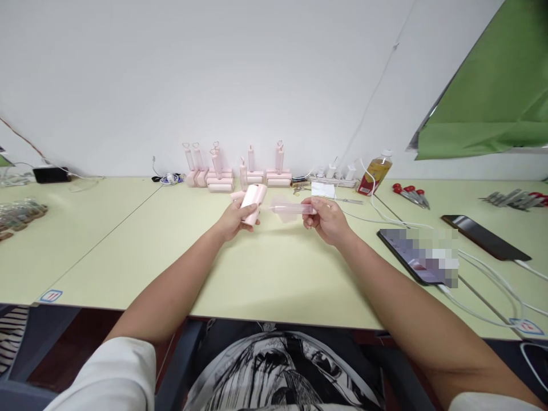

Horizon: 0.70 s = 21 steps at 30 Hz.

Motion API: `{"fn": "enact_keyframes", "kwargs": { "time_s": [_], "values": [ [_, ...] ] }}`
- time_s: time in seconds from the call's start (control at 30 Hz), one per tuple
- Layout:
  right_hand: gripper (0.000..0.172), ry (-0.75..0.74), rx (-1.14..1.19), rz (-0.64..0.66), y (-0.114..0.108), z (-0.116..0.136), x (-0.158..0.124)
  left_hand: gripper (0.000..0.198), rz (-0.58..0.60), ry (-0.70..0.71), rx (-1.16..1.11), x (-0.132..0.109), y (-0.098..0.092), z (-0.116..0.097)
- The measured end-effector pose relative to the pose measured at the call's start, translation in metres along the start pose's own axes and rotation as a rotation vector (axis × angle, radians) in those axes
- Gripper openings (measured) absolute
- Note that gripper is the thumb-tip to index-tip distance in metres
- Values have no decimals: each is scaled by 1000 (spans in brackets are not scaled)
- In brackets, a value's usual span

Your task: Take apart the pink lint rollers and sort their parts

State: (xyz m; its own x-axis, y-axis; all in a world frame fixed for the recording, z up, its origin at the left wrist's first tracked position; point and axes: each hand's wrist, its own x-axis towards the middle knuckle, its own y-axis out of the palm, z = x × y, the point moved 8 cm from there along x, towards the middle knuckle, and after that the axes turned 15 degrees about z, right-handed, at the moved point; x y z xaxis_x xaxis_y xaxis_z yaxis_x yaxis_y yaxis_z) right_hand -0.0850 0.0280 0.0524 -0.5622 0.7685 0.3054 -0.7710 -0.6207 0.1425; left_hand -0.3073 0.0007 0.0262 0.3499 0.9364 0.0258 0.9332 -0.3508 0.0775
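My left hand point(238, 220) is wrapped round a pink lint roller head point(253, 200) with a white roll in it, tilted above the table. In my right hand point(323, 216) is a translucent pink handle point(291, 209), held by one end and lying almost level. Its narrow tip points left at the roller head, and a small gap seems to part the two. Behind my hands, several pink lint rollers point(220, 184) stand by the wall with their handles upright.
A power strip point(334, 180) with plugs and a yellow-labelled bottle point(375, 173) stand at the back right. Two phones point(486, 237) on white cables lie to the right, below red-handled tools point(411, 195). A coiled white cable point(170, 179) and a black box point(52, 174) are at left.
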Motion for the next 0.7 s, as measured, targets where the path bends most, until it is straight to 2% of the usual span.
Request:
{"fn": "enact_keyframes", "kwargs": {
  "time_s": [0.1, 0.3, 0.7],
  "values": [
    [41, -9, 0, -14, 2, 1, 0, 49, 65, 110, -136, 0, 6, -7],
    [38, -26, -23, 31, 11, 4, 0, 46, 132, 170, -180, -1, 17, -7],
    [35, -106, -289, 48, 11, 9, -2, 56, 102, 253, -185, -3, 12, -12]
  ]
}}
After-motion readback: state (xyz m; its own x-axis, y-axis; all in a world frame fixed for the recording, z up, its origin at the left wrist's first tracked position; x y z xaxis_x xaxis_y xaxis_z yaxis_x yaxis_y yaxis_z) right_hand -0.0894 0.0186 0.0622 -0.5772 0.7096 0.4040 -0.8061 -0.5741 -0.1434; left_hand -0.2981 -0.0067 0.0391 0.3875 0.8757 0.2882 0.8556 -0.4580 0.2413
